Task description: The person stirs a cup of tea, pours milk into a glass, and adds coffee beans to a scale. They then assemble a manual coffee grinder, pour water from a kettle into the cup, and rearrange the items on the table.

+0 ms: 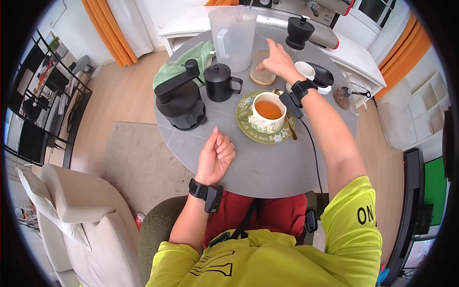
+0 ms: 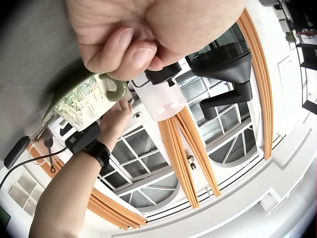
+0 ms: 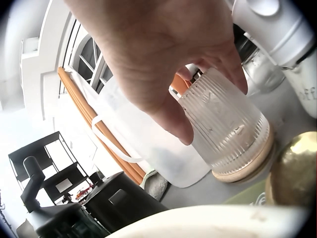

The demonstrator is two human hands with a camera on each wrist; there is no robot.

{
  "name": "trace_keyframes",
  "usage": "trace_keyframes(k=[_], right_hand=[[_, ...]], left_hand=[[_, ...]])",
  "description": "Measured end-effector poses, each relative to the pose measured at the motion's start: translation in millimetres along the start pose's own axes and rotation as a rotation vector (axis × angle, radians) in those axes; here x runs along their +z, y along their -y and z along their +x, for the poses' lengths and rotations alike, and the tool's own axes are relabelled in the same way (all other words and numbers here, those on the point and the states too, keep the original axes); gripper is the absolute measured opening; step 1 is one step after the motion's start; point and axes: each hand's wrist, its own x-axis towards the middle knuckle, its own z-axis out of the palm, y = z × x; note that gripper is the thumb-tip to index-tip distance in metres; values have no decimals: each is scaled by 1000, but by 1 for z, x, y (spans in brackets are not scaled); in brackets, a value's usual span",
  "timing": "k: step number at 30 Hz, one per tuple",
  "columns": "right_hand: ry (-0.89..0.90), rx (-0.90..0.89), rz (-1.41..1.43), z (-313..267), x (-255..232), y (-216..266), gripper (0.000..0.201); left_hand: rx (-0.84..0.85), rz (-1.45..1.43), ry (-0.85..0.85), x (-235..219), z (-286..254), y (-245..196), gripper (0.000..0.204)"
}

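My right hand (image 1: 279, 61) is round the upper part of a ribbed clear glass (image 3: 228, 124) with a pale wooden-looking base, thumb on one side and fingers on the other. The glass stands upright on the grey round table (image 1: 267, 167). My left hand (image 1: 216, 155) holds nothing, its fingers loosely curled, over the table's near left part. Between the hands, a patterned cup (image 1: 263, 125) of orange-brown liquid sits on a green saucer (image 1: 248, 131), with a gold spoon (image 1: 291, 129) at its right. In the left wrist view, my left hand (image 2: 148, 29) hides part of the table.
A black grinder-like device (image 1: 181, 107), a black lidded pot (image 1: 219, 83) and a green cloth (image 1: 191, 62) lie left; a translucent pitcher (image 1: 234, 40) stands behind. A black-topped grinder (image 1: 300, 32), a white cup (image 1: 305, 70) and a glass jar (image 1: 342, 98) are right. A cable (image 1: 313, 148) runs from my right wrist.
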Motion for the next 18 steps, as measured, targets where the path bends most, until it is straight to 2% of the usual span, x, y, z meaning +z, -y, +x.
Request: trace_keyframes(k=[7,10,11,13,14,18], right_hand=[[67,-56,-100,5,4,-6,106],[10,-144,-95,9,-2,-10,103],[9,-143,-94,12,-8,-13,103],[-123,-235,96,9,-36,-13,96],[-203,-265,95,3,-49,-15,91],[-156,-164,262,-28,-95,-38,91]], left_hand=[[4,13,-24,-1,0,1,37],[8,23,-17,-1,1,1,37],[7,25,-17,-1,1,1,37],[4,6,-21,0,0,1,37],[2,5,-21,0,0,1,37],[8,24,-25,0,0,1,36]])
